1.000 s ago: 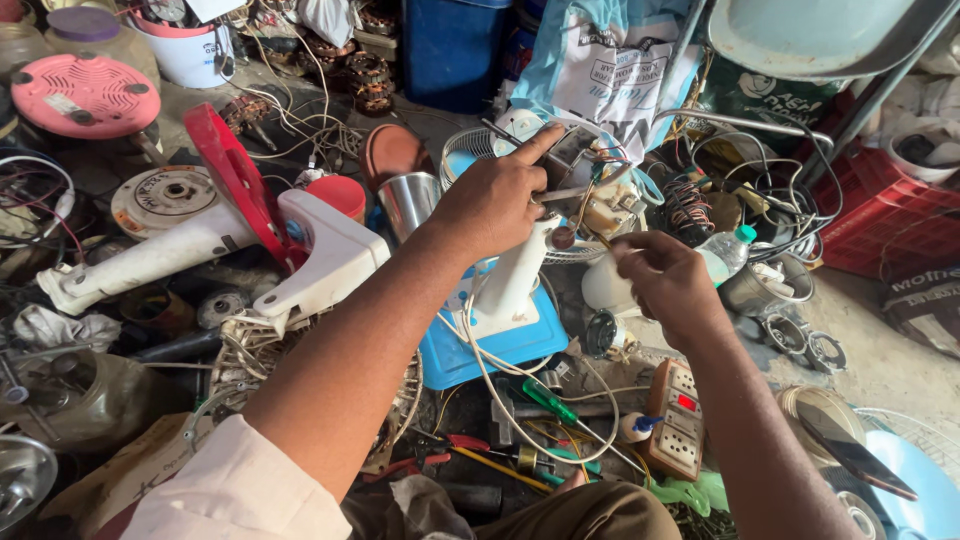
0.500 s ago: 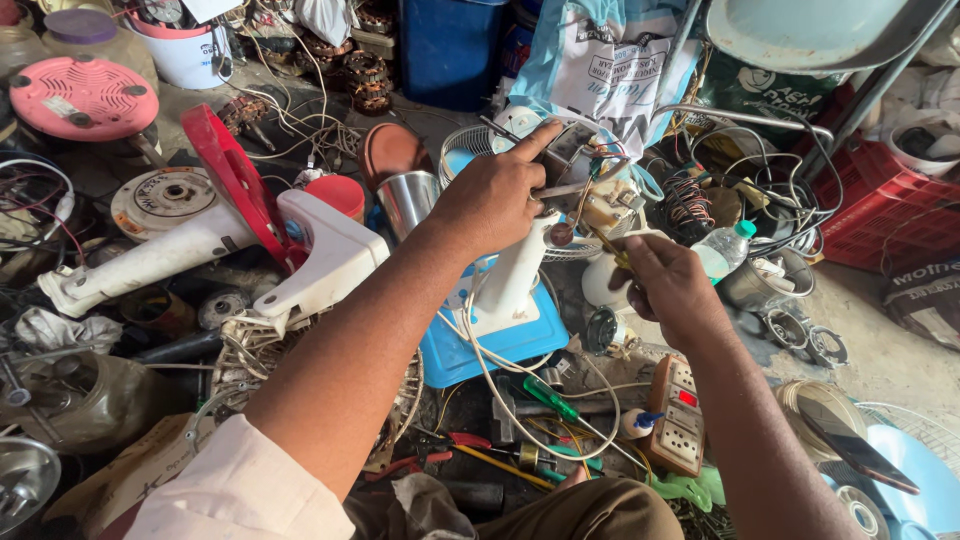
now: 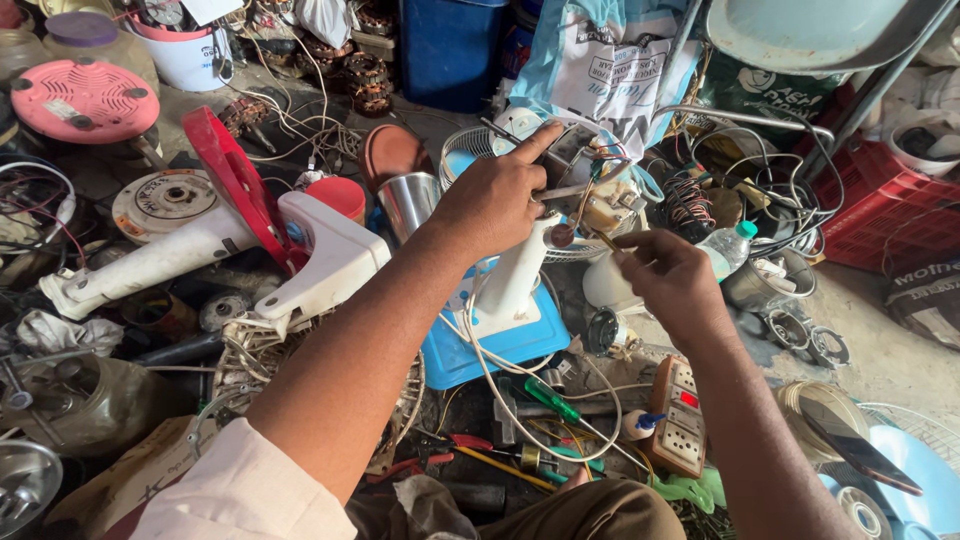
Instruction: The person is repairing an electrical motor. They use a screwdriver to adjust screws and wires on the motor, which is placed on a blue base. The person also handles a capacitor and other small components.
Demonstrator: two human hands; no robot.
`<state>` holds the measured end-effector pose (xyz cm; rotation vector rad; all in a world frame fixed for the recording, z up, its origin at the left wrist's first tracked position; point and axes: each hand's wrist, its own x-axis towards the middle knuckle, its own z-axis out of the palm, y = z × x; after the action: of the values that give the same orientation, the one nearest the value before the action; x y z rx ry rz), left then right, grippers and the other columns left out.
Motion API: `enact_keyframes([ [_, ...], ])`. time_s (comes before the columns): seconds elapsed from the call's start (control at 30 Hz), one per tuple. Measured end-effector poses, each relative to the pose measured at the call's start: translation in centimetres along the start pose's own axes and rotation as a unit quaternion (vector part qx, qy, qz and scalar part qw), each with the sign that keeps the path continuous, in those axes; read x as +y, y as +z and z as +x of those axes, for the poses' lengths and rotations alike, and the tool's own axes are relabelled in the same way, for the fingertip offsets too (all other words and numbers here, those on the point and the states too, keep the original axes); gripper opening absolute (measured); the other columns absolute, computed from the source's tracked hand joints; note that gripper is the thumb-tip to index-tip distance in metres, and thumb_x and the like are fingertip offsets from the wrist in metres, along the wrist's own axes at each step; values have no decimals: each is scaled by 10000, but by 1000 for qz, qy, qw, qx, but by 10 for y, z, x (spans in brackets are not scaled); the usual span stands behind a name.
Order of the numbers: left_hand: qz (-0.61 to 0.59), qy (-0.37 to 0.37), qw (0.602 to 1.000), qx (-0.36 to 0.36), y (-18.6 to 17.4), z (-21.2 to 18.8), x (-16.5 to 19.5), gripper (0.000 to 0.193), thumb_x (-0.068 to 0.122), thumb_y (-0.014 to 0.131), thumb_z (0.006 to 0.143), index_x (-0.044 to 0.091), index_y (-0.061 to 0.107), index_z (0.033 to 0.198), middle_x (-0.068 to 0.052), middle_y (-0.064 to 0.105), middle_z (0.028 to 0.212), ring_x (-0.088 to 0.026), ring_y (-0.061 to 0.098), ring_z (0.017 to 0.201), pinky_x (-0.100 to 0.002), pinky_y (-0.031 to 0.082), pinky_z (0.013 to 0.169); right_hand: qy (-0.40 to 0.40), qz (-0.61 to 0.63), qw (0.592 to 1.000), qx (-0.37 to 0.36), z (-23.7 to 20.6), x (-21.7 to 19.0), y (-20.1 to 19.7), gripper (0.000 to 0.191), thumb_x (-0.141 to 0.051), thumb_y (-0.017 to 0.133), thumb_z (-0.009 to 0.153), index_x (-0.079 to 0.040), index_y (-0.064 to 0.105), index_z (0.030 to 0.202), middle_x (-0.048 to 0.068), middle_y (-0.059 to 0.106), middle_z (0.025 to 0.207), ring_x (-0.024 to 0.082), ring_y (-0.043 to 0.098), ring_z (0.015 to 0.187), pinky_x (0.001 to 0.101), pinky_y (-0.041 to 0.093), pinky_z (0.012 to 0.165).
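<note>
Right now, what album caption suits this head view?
Two bare hands, left hand and right hand, work on wiring atop a white fan stand.

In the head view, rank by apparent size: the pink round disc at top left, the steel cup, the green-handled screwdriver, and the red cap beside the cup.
1. pink round disc
2. steel cup
3. red cap, close to the cup in apparent size, so this order is unsure
4. green-handled screwdriver, long but thin
</note>
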<state>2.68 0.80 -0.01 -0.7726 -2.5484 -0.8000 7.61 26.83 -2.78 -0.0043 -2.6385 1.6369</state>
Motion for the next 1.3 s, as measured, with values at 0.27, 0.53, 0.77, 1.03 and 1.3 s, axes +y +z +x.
enact_keyframes([
  [0.27, -6, 3, 1000, 4, -3, -2, -2, 128, 90, 757, 809, -19, 692, 821, -26, 336, 1641, -278, 753, 872, -401, 605, 754, -37, -66, 997, 2, -1, -2, 4, 377, -292, 749, 888, -51, 700, 1174, 49, 695, 855, 98, 568, 617, 288, 475, 552],
  [0.53, 1, 3, 1000, 7, -4, -6, 8, 136, 91, 763, 802, -22, 691, 818, -19, 343, 1641, -310, 742, 873, -436, 587, 781, -231, -257, 923, 168, -18, -5, 26, 179, -218, 764, 903, -93, 785, 1029, 136, 713, 996, 219, 691, 797, 360, 548, 740],
  [0.77, -7, -5, 1000, 0, -3, -10, 20, 134, 85, 750, 807, -29, 679, 810, -21, 330, 1649, -299, 746, 878, -434, 590, 785, -179, -207, 946, 175, -20, -5, 33, 257, -231, 777, 862, -30, 747, 1020, 115, 770, 960, 225, 741, 861, 355, 558, 806],
  [1.03, -9, 11, 1000, 18, -8, -24, 20, 113, 82, 739, 799, -15, 690, 827, -34, 353, 1641, -336, 737, 905, -458, 579, 807, 27, 302, 948, 92, -28, 20, 74, 225, -292, 721, 930, -82, 675, 998, -2, 638, 807, 124, 551, 656, 296, 422, 550],
  [1.3, -13, 6, 999, 31, -17, -41, 20, 115, 71, 735, 784, -27, 682, 812, -48, 352, 1640, -333, 739, 893, -466, 577, 788, 116, 655, 747, -7, -24, 1, 122, 194, -326, 679, 969, -139, 638, 939, -50, 562, 761, 57, 425, 575, 214, 325, 493],
])
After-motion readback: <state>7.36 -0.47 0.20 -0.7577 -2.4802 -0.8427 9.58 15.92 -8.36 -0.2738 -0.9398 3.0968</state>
